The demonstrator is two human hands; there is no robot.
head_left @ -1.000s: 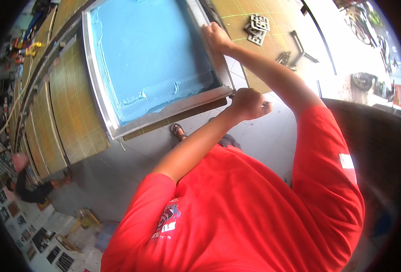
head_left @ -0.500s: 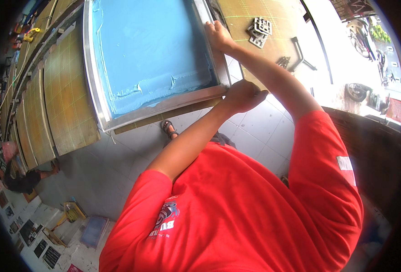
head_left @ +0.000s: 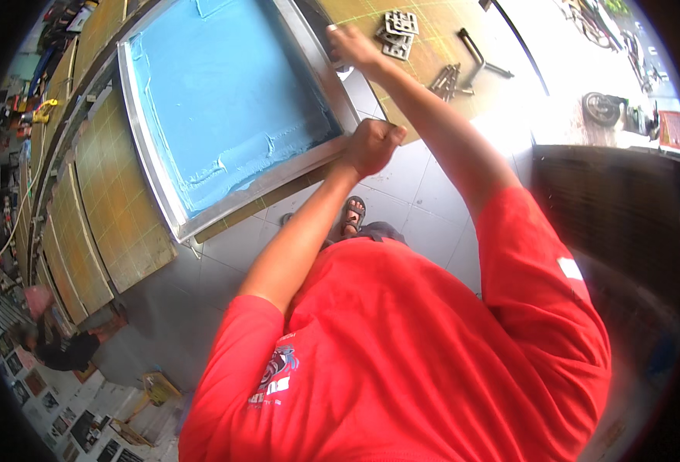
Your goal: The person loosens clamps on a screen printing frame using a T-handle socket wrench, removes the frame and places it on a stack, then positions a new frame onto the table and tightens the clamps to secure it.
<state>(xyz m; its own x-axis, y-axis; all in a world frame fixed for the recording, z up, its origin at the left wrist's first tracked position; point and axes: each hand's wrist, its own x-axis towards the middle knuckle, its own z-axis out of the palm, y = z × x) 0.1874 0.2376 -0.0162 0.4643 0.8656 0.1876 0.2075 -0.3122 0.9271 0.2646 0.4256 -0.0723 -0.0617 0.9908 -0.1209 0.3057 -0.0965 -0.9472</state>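
A metal-edged screen printing frame [head_left: 309,159] with a blue surface [head_left: 224,92] lies before me, thick blue paste ridged along its left and near sides. At its near right corner is my left hand [head_left: 374,146], curled into a fist; whatever it may hold is hidden. My right hand [head_left: 351,48] is farther off, just beside the right rail, slightly blurred. Its fingers are parted, and I see nothing in them. To its right, several slotted metal plates [head_left: 399,35] lie stacked on a yellowish gridded board [head_left: 355,11].
Right of the plates lie several bolt-like metal pieces [head_left: 446,83] and a dark angled bar [head_left: 482,58]. More gridded boards [head_left: 116,177] run along the left. Grey floor tiles [head_left: 401,177] show below. A person in dark clothes [head_left: 66,350] is at the far left.
The whole view has shifted, so the frame sits farther left. My right hand has come away from the frame's right rail. My left fist stays by the corner.
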